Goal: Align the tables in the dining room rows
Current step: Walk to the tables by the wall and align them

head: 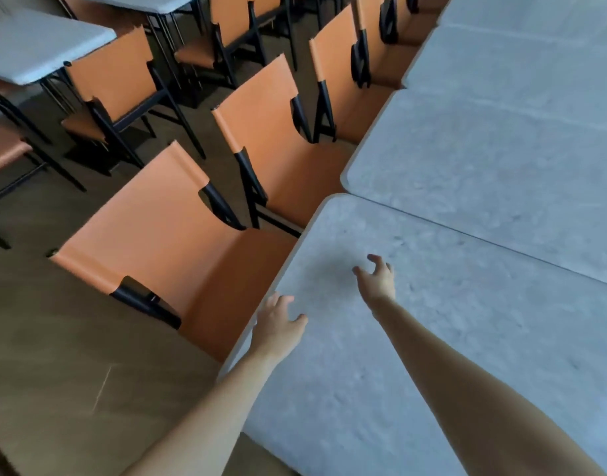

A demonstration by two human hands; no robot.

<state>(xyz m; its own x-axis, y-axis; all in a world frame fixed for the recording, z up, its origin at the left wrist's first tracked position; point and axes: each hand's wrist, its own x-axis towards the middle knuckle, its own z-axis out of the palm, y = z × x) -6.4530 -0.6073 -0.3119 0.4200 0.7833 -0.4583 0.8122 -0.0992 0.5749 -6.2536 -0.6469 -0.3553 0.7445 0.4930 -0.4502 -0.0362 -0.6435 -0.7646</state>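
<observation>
Nearest counter [415,355]: grey, speckled top, foreground right. Far end butts against the next counter [501,159]; corners are offset, w/ the near one sticking out further left. More grey counters continue the row toward upper right.

Left hand [278,321]: at the near counter's left edge, fingers spread & relaxed, thumb over the top. Cannot tell if it touches the edge. Holds nothing.

Right hand [377,278]: above the counter top, fingers spread & slightly bent, empty. Shadow lies on the surface to its left.

Orange chair [164,242] w/ black frame stands just beside the near counter's left edge. Similar chairs line the row. A second row of counters [37,49] is upper left.
</observation>
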